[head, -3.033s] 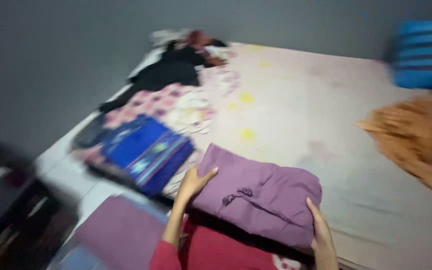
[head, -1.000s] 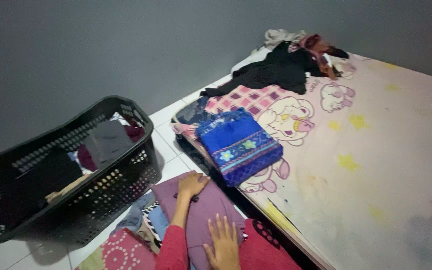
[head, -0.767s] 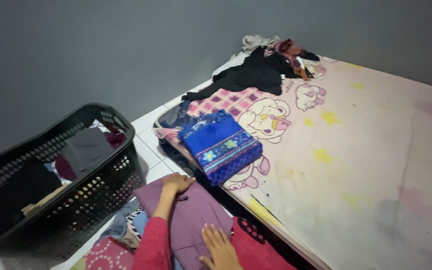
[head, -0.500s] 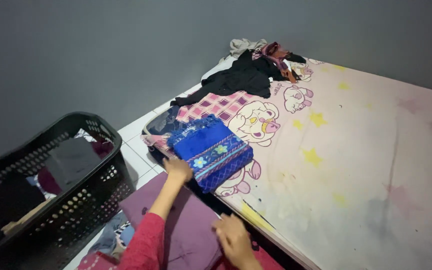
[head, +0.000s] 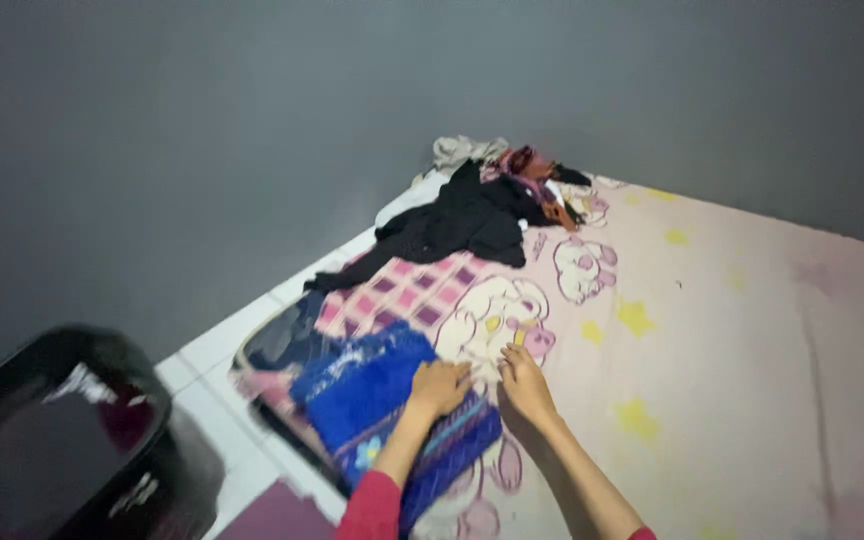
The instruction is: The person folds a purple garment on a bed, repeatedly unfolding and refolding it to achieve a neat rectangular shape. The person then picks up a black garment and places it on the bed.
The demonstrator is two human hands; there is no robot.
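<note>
1. One black basket [head: 57, 430] sits on the floor, far left.
2. Folded blue cloth [head: 392, 420] lies at the mattress [head: 752, 380] left edge; left hand [head: 439, 387] presses flat on it.
3. Right hand [head: 525, 385], fingers loosely spread, touches the mattress beside it.

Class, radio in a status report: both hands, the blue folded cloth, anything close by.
Left hand flat on blue folded cloth. Right hand beside it on the mattress. Pink checked cloth just behind; black basket on the floor.

Dim, flat indoor light; whole frame softened by motion blur.
</note>
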